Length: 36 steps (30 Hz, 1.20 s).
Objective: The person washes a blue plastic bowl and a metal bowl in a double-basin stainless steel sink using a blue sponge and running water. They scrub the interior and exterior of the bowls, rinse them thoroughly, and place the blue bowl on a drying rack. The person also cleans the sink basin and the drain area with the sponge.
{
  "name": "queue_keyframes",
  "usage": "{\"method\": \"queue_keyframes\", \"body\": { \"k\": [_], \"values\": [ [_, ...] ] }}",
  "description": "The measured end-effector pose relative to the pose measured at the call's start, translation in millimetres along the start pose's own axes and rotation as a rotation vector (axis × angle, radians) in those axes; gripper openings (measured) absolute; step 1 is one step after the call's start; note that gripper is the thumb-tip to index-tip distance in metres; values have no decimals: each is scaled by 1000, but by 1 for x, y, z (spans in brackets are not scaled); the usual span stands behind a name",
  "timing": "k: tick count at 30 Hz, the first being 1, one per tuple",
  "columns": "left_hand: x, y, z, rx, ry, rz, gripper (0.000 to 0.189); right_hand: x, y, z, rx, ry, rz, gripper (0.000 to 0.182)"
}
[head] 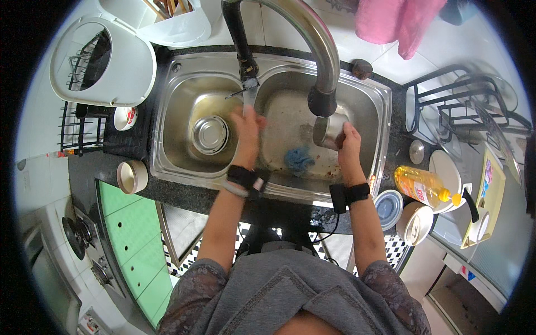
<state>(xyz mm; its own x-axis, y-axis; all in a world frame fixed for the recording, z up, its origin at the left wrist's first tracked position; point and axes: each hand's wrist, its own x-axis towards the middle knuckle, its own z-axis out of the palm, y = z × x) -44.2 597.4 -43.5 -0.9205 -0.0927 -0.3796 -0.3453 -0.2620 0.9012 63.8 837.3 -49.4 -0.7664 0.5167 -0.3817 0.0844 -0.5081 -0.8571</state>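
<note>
My right hand (350, 144) grips a stainless steel cup or small pot (331, 132) by its side over the right basin, below the faucet's curved spout (324, 100). My left hand (248, 132), blurred, is over the divider between the basins near the faucet's lever (247, 86); its fingers are apart and nothing shows in it. A blue scrubbing cloth or mesh (299, 160) lies on the floor of the right basin (289, 113), among small food scraps. Round stainless steel dishes (210, 135) rest in the left basin (180, 155).
Right of the sink stand a dish soap bottle (418, 186), lidded containers (414, 224) and a black rack (460, 100) with glass lids. At left are a white bowl (132, 177), a patterned cup (125, 118) and a large white lid (125, 71). Pink cloth (383, 21) hangs behind.
</note>
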Motion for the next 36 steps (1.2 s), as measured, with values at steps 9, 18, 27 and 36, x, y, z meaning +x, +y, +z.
{"method": "queue_keyframes", "body": {
  "k": [9, 18, 27, 36],
  "values": [
    [55, 72, -4, 184, 257, 349, 41, -17, 12, -43, -258, 75, 173, 22],
    [-22, 53, -41, 333, -236, 98, 36, -49, 47, -47, -991, -157, -143, 23],
    [-112, 28, -55, 162, -490, -460, 66, -137, 40, 92, -1221, -629, -589, 21],
    [-95, 22, -116, -41, -294, -323, 51, -103, 20, 72, -1305, -424, -607, 17]
  ]
}}
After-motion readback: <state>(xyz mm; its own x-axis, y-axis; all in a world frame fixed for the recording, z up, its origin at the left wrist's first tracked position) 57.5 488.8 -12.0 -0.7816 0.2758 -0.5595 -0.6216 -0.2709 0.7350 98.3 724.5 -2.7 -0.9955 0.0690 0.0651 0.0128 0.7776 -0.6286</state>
